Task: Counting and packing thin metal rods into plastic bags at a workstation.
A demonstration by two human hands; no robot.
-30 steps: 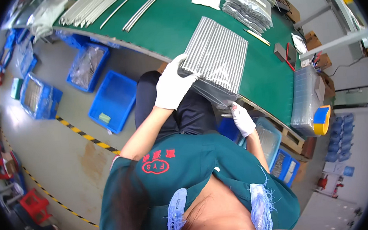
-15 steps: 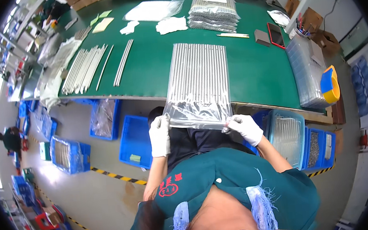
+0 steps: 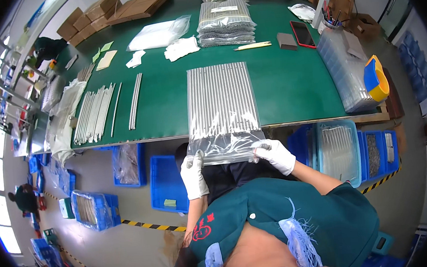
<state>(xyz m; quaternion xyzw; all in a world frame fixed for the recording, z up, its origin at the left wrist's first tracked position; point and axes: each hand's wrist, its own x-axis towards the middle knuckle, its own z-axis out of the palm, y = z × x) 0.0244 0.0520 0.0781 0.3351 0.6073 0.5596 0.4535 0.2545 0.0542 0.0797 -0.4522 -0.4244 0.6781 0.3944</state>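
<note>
1. Both hands wore white gloves and grasped one clear plastic bag [image 3: 225,143]. The left hand [image 3: 194,176] pinched its near left corner, thumb on top; the right hand [image 3: 275,156] gripped the near right corner.
2. Bag location: in front of the person, its far part lying on the green tabletop [image 3: 290,90], its near end reaching past the front edge, above the lap.
3. Inside the bag, silvery rods [image 3: 220,98] lay side by side, pointing away from the person.
4. Left of the bag: a short row of loose rods [image 3: 135,102], one single rod [image 3: 116,110], then a larger spread of rods [image 3: 94,114].
5. Beyond the bag: a stack of filled bags [image 3: 226,28], with crumpled white cloth [image 3: 181,48] just left of it.
6. Far right: a grey block [image 3: 286,41] beside a red-edged phone [image 3: 303,34].
7. Below the tabletop, left: a blue bin [image 3: 163,165] on the floor.
</note>
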